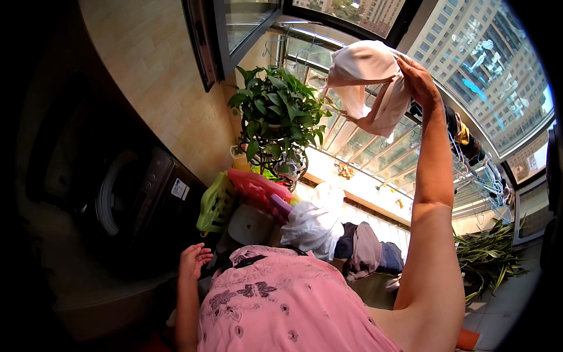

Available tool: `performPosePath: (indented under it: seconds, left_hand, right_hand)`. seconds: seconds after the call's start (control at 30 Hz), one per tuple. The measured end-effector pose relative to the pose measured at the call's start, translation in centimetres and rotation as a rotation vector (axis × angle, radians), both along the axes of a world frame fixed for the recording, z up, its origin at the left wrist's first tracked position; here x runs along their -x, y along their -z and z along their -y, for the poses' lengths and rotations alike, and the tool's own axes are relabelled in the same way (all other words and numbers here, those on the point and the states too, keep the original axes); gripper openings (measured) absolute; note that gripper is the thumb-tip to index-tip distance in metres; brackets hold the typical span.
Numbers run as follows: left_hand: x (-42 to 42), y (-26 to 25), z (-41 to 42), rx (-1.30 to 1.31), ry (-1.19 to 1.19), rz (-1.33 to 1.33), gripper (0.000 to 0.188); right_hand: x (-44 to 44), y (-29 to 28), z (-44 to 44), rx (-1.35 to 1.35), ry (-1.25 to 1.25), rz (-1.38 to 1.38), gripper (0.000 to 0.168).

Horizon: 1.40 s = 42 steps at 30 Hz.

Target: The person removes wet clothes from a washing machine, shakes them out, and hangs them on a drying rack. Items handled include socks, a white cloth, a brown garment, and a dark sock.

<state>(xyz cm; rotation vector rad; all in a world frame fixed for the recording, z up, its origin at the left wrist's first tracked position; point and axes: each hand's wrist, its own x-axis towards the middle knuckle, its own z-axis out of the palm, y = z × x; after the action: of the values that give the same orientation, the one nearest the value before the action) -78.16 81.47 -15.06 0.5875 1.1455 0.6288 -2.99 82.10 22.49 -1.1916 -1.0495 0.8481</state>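
Note:
A pale pink bra [367, 64] hangs from my right hand [418, 83], which is raised high in front of the window and grips it by one side. My right arm is stretched out. Low at my left side, my left hand [195, 259] holds nothing, its fingers a little apart, near the dark washing machine [145, 193]. Between my hands, below the window, lie a white cloth [312, 226] and a draped row of garments, among them a greyish-pink one [367, 248] and a dark blue one [390, 259].
A leafy potted plant [281, 101] stands by the tiled wall, above green [215, 204] and red [255, 187] plastic baskets. An opened window sash [250, 35] juts in at the upper left. Hangers [492, 180] and dark clothes hang at the right, above a long-leaved plant [488, 255].

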Motion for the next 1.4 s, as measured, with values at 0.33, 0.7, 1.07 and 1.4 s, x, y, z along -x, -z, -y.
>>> performPosePath:
  seconds: [0.33, 0.7, 1.07, 1.4]
  left_hand:
    - [0.3, 0.8, 5.4, 0.147, -0.176, 0.007, 0.019]
    - [-0.2, 1.6, 4.8, 0.142, -0.167, -0.055, 0.018]
    - [-0.4, 0.8, 4.4, 0.156, -0.151, -0.057, 0.016]
    - [0.5, 1.0, 6.9, 0.16, -0.197, -0.05, 0.015]
  right_hand:
    - [-4.6, -5.0, -8.6, 0.065, 0.079, 0.139, 0.041]
    - [-2.7, -6.2, -8.0, 0.109, -0.115, 0.197, 0.037]
    - [-5.1, 1.7, -14.7, 0.184, -0.027, 0.031, 0.031]
    - [-9.4, 6.6, -18.6, 0.408, 0.308, 0.034, 0.03]
